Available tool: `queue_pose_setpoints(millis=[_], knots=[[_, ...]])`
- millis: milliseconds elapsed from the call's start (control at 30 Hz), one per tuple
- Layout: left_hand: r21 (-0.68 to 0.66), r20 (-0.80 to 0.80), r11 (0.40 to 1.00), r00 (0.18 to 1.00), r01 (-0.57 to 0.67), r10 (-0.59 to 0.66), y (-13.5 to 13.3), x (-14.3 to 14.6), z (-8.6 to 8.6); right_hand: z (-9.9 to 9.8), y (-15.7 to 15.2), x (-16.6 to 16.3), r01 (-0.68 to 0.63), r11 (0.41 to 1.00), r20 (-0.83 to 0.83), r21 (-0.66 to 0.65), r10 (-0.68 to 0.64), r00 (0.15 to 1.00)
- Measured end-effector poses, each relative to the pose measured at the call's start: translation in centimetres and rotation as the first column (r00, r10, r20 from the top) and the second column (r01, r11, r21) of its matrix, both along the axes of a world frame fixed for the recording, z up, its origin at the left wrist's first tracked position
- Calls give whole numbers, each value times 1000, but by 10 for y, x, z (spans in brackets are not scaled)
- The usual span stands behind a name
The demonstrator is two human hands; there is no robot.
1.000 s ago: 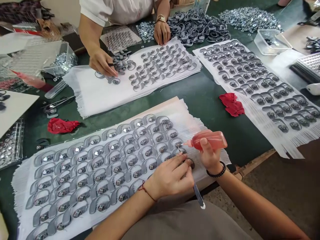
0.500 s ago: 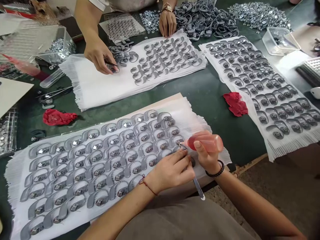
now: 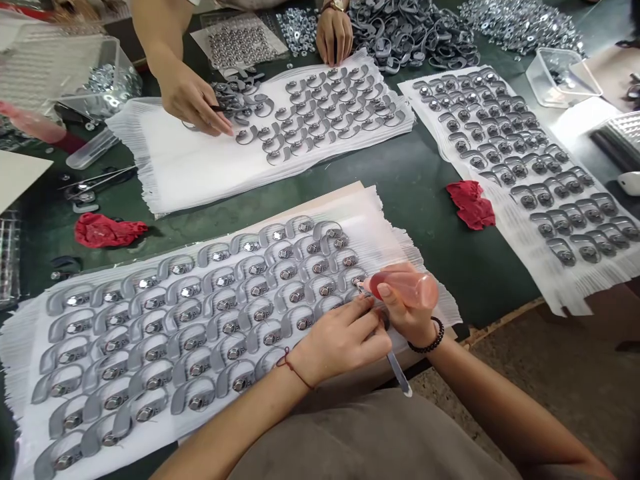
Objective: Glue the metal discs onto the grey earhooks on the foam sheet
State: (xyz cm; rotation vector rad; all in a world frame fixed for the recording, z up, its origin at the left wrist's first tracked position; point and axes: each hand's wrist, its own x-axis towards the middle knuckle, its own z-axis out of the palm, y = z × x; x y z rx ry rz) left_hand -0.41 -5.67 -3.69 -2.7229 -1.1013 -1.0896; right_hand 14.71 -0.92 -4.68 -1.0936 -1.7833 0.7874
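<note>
My right hand [image 3: 407, 313] grips a pink squeeze bottle [image 3: 425, 291], tilted with its nozzle down to the left. The nozzle meets a small metal nut on a grey curved plastic part [image 3: 353, 275] near the right end of the rows. My left hand [image 3: 345, 337] rests low over the white sheet [image 3: 395, 250], its fingers closed on slim tweezers [image 3: 400, 375]. Their flat grey end sticks out below the hand, and the tip shows beside the nozzle. Several grey parts with shiny nuts lie in rows to the left; my left hand and forearm hide some.
Across the green table, a co-worker's hand [image 3: 195, 100] holds a dark thin tool over another sheet [image 3: 180, 167] of parts. A third filled sheet [image 3: 505, 200] lies right. Red crumpled pieces [image 3: 110, 231], a clear tub [image 3: 560, 83] and heaped grey parts [image 3: 410, 40] stand around.
My bottle has shifted slightly left and down, its nozzle still at the same part. The co-worker's hand has drawn back left, leaving a grey part on the far sheet. The view has shifted slightly.
</note>
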Motion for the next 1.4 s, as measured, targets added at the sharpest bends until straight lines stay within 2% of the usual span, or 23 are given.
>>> queue_pose_setpoints(millis=[1400], knots=[[-46,28,999,1000,5,-4,3,1,4,-3,0,0,76,992,17,101,-78,997]])
